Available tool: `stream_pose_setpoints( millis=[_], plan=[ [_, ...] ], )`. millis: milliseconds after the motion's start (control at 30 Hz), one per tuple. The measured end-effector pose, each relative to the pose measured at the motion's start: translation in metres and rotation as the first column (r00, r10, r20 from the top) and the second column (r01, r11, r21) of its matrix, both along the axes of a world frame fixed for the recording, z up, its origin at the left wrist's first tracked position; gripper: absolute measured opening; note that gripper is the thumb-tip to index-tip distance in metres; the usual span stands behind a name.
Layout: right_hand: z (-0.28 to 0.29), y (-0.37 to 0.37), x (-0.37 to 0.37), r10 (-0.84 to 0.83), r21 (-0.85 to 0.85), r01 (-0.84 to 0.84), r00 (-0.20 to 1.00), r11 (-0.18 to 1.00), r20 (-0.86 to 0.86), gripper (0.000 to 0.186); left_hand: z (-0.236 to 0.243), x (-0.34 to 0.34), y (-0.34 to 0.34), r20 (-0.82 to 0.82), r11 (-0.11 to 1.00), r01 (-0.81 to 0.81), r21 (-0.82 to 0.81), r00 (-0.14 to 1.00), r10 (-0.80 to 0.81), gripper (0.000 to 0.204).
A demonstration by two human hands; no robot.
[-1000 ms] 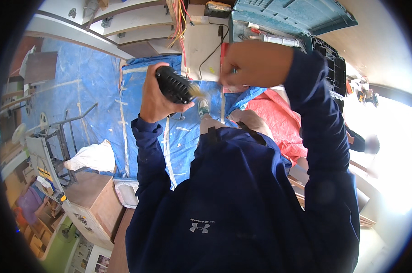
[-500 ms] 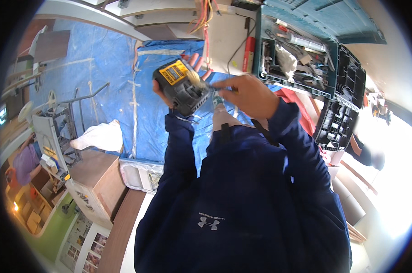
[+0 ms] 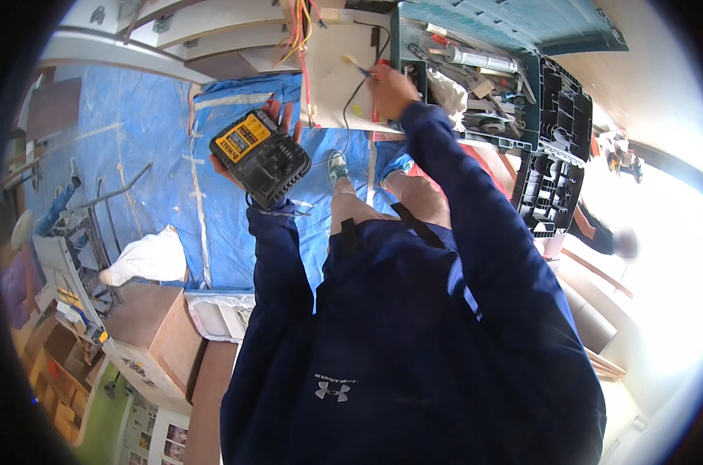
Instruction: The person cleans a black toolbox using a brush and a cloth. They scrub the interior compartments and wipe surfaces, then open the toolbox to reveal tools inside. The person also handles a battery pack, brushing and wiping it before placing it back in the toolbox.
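Observation:
A black battery charger with a yellow label rests in my left hand, whose fingers show past its far edge and thumb at its left side. Farther forward and to the right, my right hand is closed on a small brush with pale bristles pointing left. The brush is over a white board, apart from the charger. A red box-shaped thing is partly hidden by my right hand. My right wrist is beside a teal toolbox full of tools.
Blue sheeting covers the floor around my feet. Red and yellow wires hang ahead. Two black tool trays stand right of the toolbox. A wooden box and a white cloth bundle are on the left.
My right hand has carried the brush off the charger, forward to over the white board. My left hand still holds the charger, which has shifted left in view.

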State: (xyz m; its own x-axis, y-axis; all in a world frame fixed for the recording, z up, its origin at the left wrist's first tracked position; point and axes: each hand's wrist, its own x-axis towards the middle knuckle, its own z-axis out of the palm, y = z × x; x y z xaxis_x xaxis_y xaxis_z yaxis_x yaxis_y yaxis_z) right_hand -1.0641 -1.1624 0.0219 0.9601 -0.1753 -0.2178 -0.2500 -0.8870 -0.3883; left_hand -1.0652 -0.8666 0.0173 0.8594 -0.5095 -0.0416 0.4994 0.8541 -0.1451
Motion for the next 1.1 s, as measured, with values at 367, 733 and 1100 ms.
stream_pose_setpoints(
  millis=[367, 733, 1100],
  plan=[
    [-0.104, 0.073, -0.052, -0.071, -0.392, 0.126, 0.986, 0.911, 0.152, 0.03, 0.009, -0.017, 0.01, -0.208, 0.672, 0.133, 0.728, 0.978, 0.032, 0.125],
    [-0.057, 0.044, -0.073, -0.062, 0.029, 0.055, 0.932, 0.998, 0.356, 0.039, -0.015, -0.021, 0.006, -0.087, 0.948, -0.003, 0.317, 0.996, 0.032, 0.129],
    [0.025, -0.206, -0.29, -0.737, 0.51, 0.538, 0.553, 0.672, 0.388, 0.031, 0.033, -0.028, -0.073, -0.272, 0.902, -0.038, 0.43, 0.947, 0.169, 0.125]
  ],
)
